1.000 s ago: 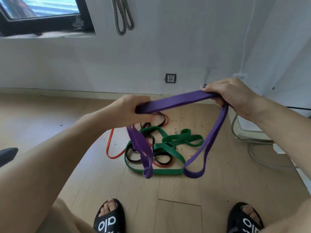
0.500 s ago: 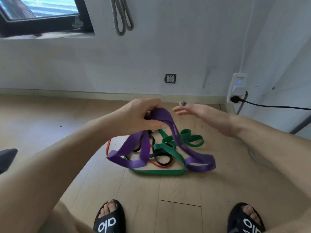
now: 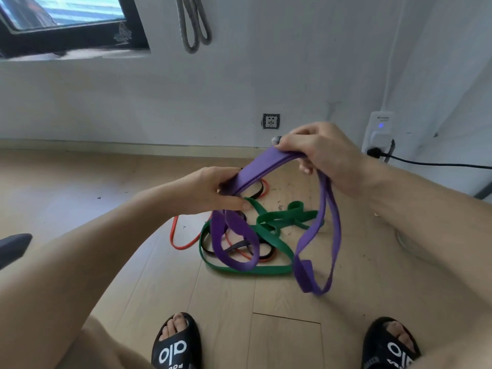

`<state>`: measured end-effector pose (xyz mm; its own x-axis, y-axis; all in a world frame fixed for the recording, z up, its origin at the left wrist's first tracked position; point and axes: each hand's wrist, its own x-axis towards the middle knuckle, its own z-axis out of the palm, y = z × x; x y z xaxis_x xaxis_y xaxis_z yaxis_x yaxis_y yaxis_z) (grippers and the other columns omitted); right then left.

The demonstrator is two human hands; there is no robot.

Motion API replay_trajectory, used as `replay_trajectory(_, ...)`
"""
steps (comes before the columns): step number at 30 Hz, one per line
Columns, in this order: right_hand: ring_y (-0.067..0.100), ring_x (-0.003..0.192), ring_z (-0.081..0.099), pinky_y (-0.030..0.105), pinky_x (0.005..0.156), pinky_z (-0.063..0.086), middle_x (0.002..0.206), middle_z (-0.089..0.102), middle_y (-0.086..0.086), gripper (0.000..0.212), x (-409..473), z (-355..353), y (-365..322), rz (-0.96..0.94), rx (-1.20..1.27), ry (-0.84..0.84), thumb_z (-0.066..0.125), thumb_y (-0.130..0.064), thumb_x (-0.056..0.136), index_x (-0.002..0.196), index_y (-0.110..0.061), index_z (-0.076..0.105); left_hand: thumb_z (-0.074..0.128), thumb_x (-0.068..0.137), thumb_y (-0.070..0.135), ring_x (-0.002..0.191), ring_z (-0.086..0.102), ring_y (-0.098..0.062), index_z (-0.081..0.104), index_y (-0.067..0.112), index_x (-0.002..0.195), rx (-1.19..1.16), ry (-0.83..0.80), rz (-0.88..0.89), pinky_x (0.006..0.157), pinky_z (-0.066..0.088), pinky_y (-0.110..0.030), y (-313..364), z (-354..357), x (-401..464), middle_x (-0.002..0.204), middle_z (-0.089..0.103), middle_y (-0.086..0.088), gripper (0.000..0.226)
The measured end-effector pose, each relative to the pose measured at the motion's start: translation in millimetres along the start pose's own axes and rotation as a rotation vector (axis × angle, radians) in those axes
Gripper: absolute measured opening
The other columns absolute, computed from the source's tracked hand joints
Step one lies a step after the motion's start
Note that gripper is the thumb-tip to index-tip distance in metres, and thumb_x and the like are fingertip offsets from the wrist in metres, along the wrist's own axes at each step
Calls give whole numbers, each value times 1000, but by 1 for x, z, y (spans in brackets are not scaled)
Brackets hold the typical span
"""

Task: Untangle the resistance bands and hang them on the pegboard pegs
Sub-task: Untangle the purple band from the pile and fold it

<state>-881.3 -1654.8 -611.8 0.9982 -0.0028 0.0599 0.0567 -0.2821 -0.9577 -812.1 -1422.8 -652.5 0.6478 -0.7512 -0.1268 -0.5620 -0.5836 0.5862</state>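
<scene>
Two bare hands held one wide purple rubber resistance band (image 3: pixel 269 169) above the pale wooden plank floor (image 3: pixel 80 198). The left hand (image 3: pixel 213 190) gripped the band with fingers curled round it, and the right hand (image 3: pixel 319 153), higher and nearer the wall, clasped the same band a little further along, so a short doubled stretch ran taut between them. From the left hand one purple loop hung down over the pile below; from the right hand a second, longer loop drooped to just above the floor. On the floor beneath lay three more bands tangled together: one wide green band (image 3: pixel 266 270), one thin orange-red band (image 3: pixel 175 235) and one narrow black band (image 3: pixel 239 246). One grey band (image 3: pixel 193 25) hung doubled on the white wall (image 3: pixel 266 62) beside the dark-framed window (image 3: pixel 74 41); what held it lay above the frame. Two sockets sat low on the wall, one grey wall outlet (image 3: pixel 271 121) and one white adapter (image 3: pixel 379 131) with a black cable (image 3: pixel 439 164) plugged in. Two black slide sandals (image 3: pixel 175 347) with white lettering showed at the bottom edge.
</scene>
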Motion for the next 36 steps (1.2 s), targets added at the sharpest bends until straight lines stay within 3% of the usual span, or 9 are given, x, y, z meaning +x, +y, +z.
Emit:
replay_trajectory(3, 12, 45, 34, 33, 55, 35, 52, 34, -3, 29, 2, -16, 4, 26, -11, 61, 73, -30, 87, 62, -16, 66, 75, 88, 39, 53, 50, -2, 53, 32, 76, 13, 30, -49, 54, 39, -15, -2, 0, 0, 60, 55, 21, 27)
replay_trajectory(7, 17, 50, 44, 36, 64, 39, 48, 45, -3, 39, 2, -35, 17, 101, -239, -6, 66, -35, 93, 59, -17, 59, 75, 89, 35, 51, 45, -3, 48, 32, 70, 54, 135, -32, 52, 35, -17, 4, -6, -1, 57, 50, 16, 33)
replay_trajectory(12, 17, 89, 68, 38, 91, 52, 99, 73, 3, 59, -11, -28, 25, 281, -377, -280, 41, -71, 85, 108, -24, 69, 70, 92, 34, 69, 67, -7, 63, 28, 93, -48, 96, 54, 63, 50, -22, 28, -7, -3, 76, 72, 10, 10)
replay_trajectory(14, 20, 93, 69, 44, 98, 51, 100, 74, 1, 65, -13, -10, 23, 234, -264, -352, 39, -74, 87, 111, -23, 70, 70, 92, 33, 67, 66, -5, 63, 27, 98, -36, 103, 89, 63, 49, -20, 37, -4, 0, 76, 71, 9, 11)
replay_trajectory(19, 19, 63, 47, 40, 69, 40, 64, 51, 5, 51, -13, 21, 21, 75, -228, -326, 55, -55, 97, 67, -15, 59, 78, 85, 34, 71, 59, -7, 61, 23, 96, 76, 47, 82, 63, 47, -23, 37, 7, 4, 84, 65, 6, 23)
replay_trajectory(24, 13, 49, 36, 24, 53, 30, 53, 40, -1, 45, -6, 2, 11, 69, -158, -177, 68, -31, 95, 54, -20, 54, 77, 88, 30, 80, 69, -12, 60, 29, 110, -28, -40, 53, 66, 56, -27, 17, 9, 4, 95, 70, 5, 28)
replay_trajectory(27, 16, 50, 31, 28, 54, 29, 55, 33, 4, 46, -5, -21, 7, 62, -160, -143, 68, -33, 94, 53, -21, 50, 73, 91, 33, 79, 65, -6, 57, 43, 106, -16, -64, -48, 65, 47, -17, -1, 13, -1, 89, 65, 13, 25)
replay_trajectory(31, 14, 48, 43, 28, 57, 35, 50, 46, -1, 44, -10, -38, 17, 183, -355, -196, 65, -36, 96, 60, -13, 56, 77, 87, 37, 64, 57, -4, 60, 28, 89, -19, -5, -49, 59, 45, -18, -3, 4, -3, 71, 61, 15, 19)
replay_trajectory(36, 25, 84, 64, 32, 80, 46, 87, 74, 6, 23, -10, -35, 30, 209, -403, -263, 62, -22, 96, 81, -17, 78, 71, 92, 36, 70, 68, -10, 65, 24, 90, -147, -55, -88, 66, 53, -26, 2, 6, -4, 78, 74, 5, 13)
